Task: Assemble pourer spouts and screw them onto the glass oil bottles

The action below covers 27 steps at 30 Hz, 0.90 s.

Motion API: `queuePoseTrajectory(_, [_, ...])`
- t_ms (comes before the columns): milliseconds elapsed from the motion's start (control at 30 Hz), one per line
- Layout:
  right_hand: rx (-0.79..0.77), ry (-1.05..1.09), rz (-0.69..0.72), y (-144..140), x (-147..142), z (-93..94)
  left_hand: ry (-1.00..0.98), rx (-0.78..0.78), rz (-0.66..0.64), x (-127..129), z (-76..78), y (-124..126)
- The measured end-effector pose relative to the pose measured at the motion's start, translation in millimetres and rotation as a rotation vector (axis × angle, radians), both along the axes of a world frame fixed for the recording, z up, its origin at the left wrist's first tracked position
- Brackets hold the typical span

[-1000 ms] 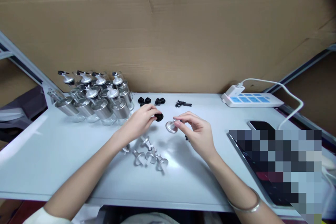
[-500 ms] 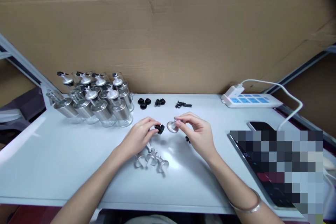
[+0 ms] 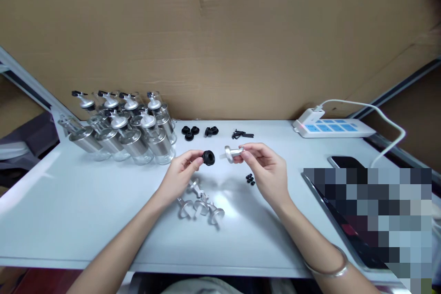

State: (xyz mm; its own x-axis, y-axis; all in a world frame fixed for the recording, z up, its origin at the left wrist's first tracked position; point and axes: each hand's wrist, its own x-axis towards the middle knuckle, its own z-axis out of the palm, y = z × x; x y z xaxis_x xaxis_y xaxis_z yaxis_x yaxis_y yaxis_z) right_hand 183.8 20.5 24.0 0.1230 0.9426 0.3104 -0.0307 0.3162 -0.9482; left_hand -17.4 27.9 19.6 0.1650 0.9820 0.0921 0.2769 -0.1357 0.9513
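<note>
My left hand [image 3: 181, 172] pinches a black rubber stopper [image 3: 208, 158], its round hole turned towards my right side. In my right hand [image 3: 267, 167] is a silver pourer spout [image 3: 228, 154], gripped by its narrow end, its disc and pale stem pointing at the stopper. A small gap separates the two parts. Below my left hand, several loose silver pourer spouts [image 3: 201, 206] lie on the table. Several tiny black pieces [image 3: 250, 179] are beside my right hand. Farther back sit more black stoppers [image 3: 189, 136] and a small heap of thin black pieces [image 3: 242, 134].
Several glass bottles with metal sleeves [image 3: 132, 142] stand at the left rear, most with pourers. A white power strip [image 3: 337, 128] with a plugged-in charger and cable lies at the right rear. A tablet-like device [image 3: 339, 225], partly blurred out, and a phone [image 3: 346, 162] lie at right.
Both hands have risen slightly. The stopper has turned so its hole shows, and the pourer spout has swung sideways, its stem now pointing left. The view has shifted slightly.
</note>
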Motion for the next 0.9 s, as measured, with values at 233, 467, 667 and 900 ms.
queuePoseTrajectory(233, [-0.04,-0.039,0.105,-2.6,-2.9,-2.0,0.012,-0.037,-0.022,4.1,0.6,-3.7])
queuePoseTrajectory(467, [-0.049,-0.045,0.136,-2.0,-4.0,-5.0,-0.023,-0.039,-0.006,4.9,1.0,-4.8])
queuePoseTrajectory(667, [-0.029,-0.149,0.144,-2.0,-1.8,-7.7,-0.043,-0.036,-0.009,6.9,0.8,-6.1])
queuePoseTrajectory(900, [0.09,-0.291,0.181,-3.1,-1.9,-8.6,-0.154,-0.056,-0.061,9.7,2.9,-8.8])
